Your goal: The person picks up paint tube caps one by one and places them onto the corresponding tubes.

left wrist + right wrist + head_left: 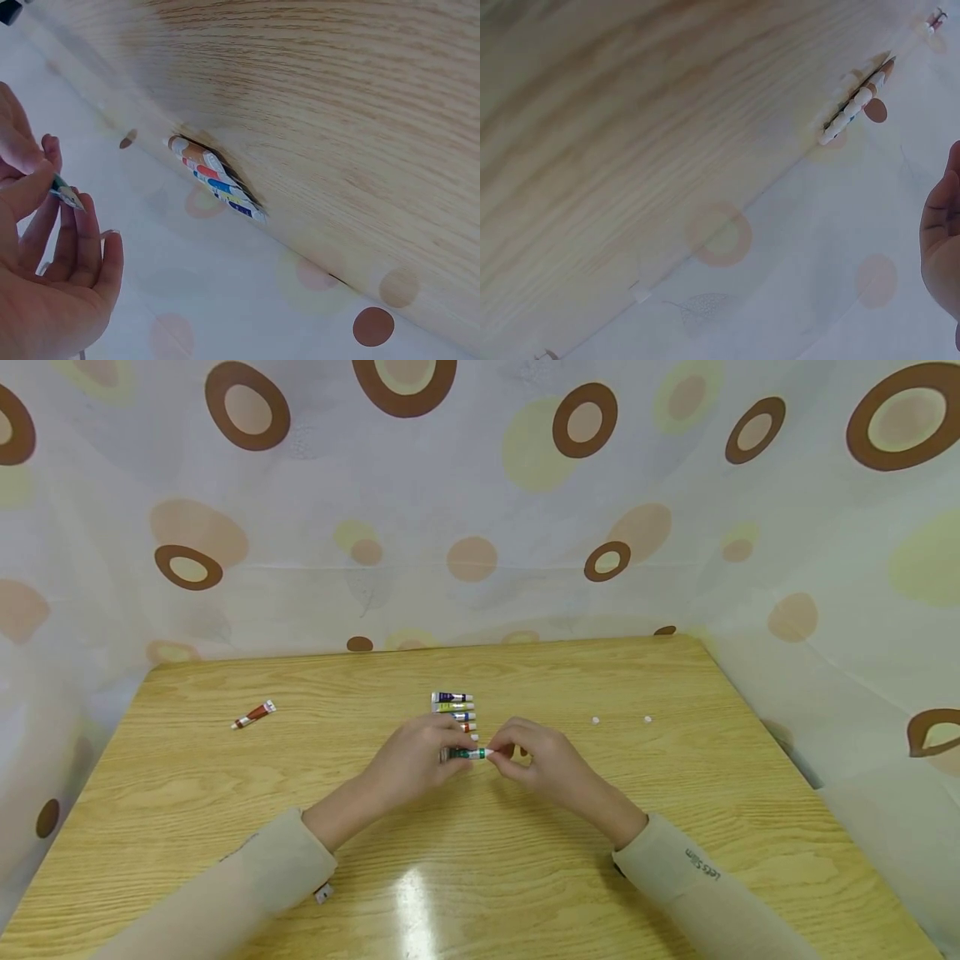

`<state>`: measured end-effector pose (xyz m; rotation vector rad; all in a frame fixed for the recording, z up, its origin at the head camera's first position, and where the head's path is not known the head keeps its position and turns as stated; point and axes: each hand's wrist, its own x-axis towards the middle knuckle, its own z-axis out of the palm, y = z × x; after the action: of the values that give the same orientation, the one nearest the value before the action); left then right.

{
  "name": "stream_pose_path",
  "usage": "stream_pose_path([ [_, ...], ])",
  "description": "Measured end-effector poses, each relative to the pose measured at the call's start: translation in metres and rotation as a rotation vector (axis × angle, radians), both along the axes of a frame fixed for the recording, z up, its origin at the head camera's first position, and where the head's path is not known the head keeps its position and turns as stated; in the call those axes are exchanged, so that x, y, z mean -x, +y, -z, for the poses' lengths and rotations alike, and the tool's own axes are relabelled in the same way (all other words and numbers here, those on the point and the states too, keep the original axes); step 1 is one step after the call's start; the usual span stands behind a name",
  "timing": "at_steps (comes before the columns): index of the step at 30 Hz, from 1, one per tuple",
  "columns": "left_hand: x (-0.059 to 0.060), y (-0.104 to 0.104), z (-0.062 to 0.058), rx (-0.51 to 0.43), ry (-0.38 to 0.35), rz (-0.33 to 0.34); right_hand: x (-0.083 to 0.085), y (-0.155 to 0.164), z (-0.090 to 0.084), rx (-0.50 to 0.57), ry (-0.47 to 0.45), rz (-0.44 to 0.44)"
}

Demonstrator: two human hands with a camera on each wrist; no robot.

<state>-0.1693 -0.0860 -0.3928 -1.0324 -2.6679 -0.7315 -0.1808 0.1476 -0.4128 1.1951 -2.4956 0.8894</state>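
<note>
Above the middle of the table, my left hand [408, 756] grips a small green paint tube [478, 753] by its body. My right hand [551, 752] pinches the tube's white cap end between thumb and finger. The green tube [67, 196] also shows between the fingers in the left wrist view. Just beyond my left fingers lies a column of paint tubes: purple [452, 697], yellow [453, 707], blue [464, 717] and red [468, 727], plus one mostly hidden by the hand. At the right wrist view's edge, only part of my right hand [939, 255] appears.
A red-brown paint tube [254, 715] lies apart on the left of the wooden table [570, 877]. Two small white pieces [596, 720] sit on the right. A small object [323, 893] pokes out by the left sleeve. Patterned curtain [420, 602] surrounds the table's back and sides.
</note>
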Motion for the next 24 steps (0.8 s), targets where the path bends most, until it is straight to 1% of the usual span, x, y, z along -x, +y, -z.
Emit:
stream_pose_path([
  [3,0.000,0.001,0.000,0.015,0.009,-0.010,0.001,0.000,0.001,-0.006,0.004,0.005],
  [10,0.000,0.002,0.000,0.025,0.070,-0.022,0.002,0.000,0.003,-0.002,0.032,0.002],
  [18,0.000,0.003,0.001,0.038,0.032,-0.055,0.005,0.006,0.005,0.017,0.066,0.008],
  [24,0.005,0.003,0.008,0.045,0.018,-0.072,0.006,0.014,0.004,0.021,0.079,0.019],
])
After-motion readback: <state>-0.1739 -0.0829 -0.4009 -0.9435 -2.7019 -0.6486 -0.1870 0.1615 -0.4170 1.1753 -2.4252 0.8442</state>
